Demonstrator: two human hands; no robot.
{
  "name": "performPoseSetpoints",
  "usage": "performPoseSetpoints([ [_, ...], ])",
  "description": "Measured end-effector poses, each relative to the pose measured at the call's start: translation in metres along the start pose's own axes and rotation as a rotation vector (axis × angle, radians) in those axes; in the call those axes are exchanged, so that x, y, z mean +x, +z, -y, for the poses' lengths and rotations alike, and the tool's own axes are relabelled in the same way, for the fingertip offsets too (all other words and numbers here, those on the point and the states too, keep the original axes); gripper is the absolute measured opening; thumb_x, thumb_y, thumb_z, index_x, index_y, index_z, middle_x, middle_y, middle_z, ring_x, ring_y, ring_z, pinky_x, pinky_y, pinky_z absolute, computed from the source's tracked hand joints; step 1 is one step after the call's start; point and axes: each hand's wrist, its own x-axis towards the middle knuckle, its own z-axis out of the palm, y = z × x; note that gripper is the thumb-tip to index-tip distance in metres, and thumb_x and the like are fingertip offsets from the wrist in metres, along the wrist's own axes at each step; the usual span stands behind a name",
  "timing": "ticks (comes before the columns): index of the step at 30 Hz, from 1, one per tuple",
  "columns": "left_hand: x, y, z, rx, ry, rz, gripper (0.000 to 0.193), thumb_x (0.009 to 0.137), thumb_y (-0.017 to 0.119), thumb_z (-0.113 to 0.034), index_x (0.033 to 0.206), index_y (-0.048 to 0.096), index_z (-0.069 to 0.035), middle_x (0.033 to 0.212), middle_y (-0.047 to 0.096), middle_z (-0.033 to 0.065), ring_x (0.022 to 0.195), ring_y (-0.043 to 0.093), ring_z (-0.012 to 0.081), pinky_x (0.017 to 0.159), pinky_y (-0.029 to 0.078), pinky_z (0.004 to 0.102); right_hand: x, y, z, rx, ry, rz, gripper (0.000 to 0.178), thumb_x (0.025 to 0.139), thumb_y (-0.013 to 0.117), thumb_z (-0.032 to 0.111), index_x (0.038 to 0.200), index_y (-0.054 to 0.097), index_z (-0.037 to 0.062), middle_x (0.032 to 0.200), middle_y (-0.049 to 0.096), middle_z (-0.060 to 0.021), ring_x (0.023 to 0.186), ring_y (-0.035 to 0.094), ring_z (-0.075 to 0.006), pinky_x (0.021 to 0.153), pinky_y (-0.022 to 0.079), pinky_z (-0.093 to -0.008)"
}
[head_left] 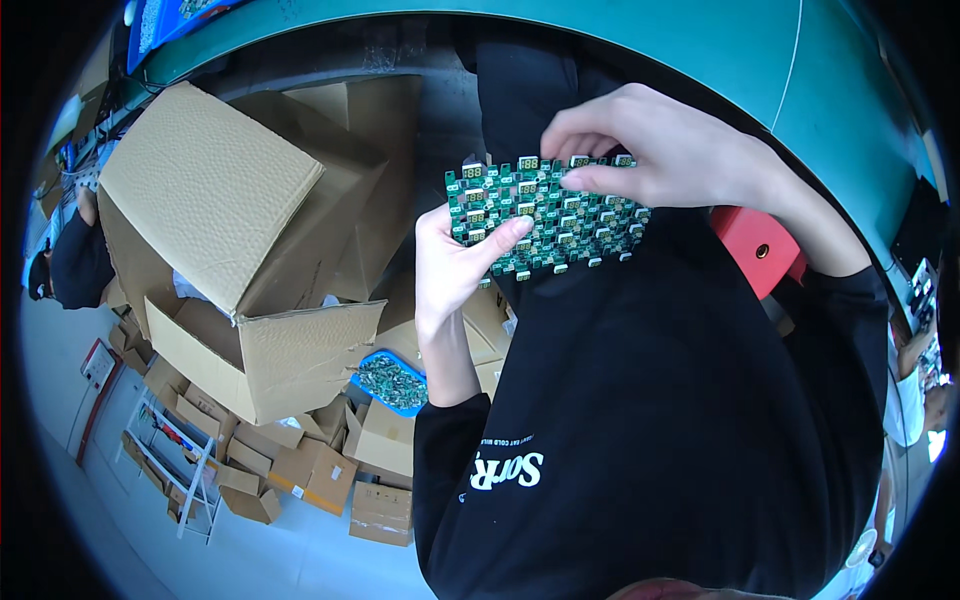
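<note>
A green circuit board panel point(590, 228), set with rows of small white-framed digit displays, is held up in front of my body. My left hand point(452, 262) grips its left end, with the thumb lying across the face and the other fingers hidden behind. At the upper right edge, my right hand point(665, 150) has its thumb on the front and its fingers bent over the top, closed on the panel. Whether a single board is pinched there, I cannot make out.
A big open cardboard box point(215, 200) stands at left, flaps spread. Below it, a blue tray point(362, 366) holds many small green boards, near stacked cartons point(380, 512). A teal table point(690, 45) curves along the far side; a red seat-like object point(757, 250) is at right. Another person point(80, 255) works far left.
</note>
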Motion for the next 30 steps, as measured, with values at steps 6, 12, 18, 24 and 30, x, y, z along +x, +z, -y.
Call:
performPoseSetpoints([
  [6,0.000,0.001,0.003,0.017,-0.047,-0.014,0.024,0.079,0.077,-0.008,0.100,0.070,0.001,0.084,0.071,0.0051,0.071,0.064,0.0077,0.066,0.051,0.0222,-0.008,-0.004,-0.010,0.008,0.105,0.128,0.021,0.086,0.063,0.007,0.104,0.063,-0.0023,0.093,0.069,-0.0152,0.089,0.068,-0.0275,0.085,0.055,-0.0334],
  [12,0.001,0.000,0.006,-0.022,-0.041,-0.007,0.025,0.079,0.078,-0.009,0.101,0.070,0.001,0.085,0.071,0.0056,0.072,0.065,0.0081,0.067,0.052,0.0225,-0.013,-0.004,-0.013,-0.067,0.036,0.110,0.019,0.085,0.062,0.004,0.103,0.063,-0.0016,0.090,0.068,-0.0142,0.085,0.067,-0.0274,0.079,0.054,-0.0353],
  [18,0.000,0.000,0.005,-0.050,-0.035,0.000,0.025,0.079,0.078,-0.008,0.100,0.070,0.001,0.084,0.071,0.0054,0.072,0.065,0.0082,0.067,0.052,0.0230,-0.018,0.003,-0.019,-0.233,-0.156,-0.032,0.015,0.085,0.060,0.001,0.099,0.065,-0.0008,0.082,0.067,-0.0146,0.077,0.066,-0.0313,0.069,0.051,-0.0386],
  [24,0.000,0.000,0.009,0.003,-0.059,-0.018,0.021,0.079,0.077,-0.005,0.097,0.070,0.001,0.084,0.071,0.0057,0.072,0.065,0.0089,0.068,0.053,0.0241,-0.019,0.006,-0.010,-0.157,-0.012,0.037,0.012,0.082,0.060,-0.003,0.094,0.063,-0.0022,0.077,0.065,-0.0168,0.073,0.064,-0.0352,0.064,0.050,-0.0396],
  [30,-0.003,0.005,0.009,0.032,-0.071,-0.072,0.022,0.080,0.077,-0.008,0.099,0.071,0.001,0.082,0.071,0.0049,0.071,0.064,0.0075,0.066,0.051,0.0222,-0.028,0.022,-0.007,-0.289,-0.009,-0.086,0.016,0.073,0.061,-0.010,0.088,0.057,-0.0051,0.073,0.063,-0.0179,0.070,0.064,-0.0358,0.061,0.051,-0.0410],
])
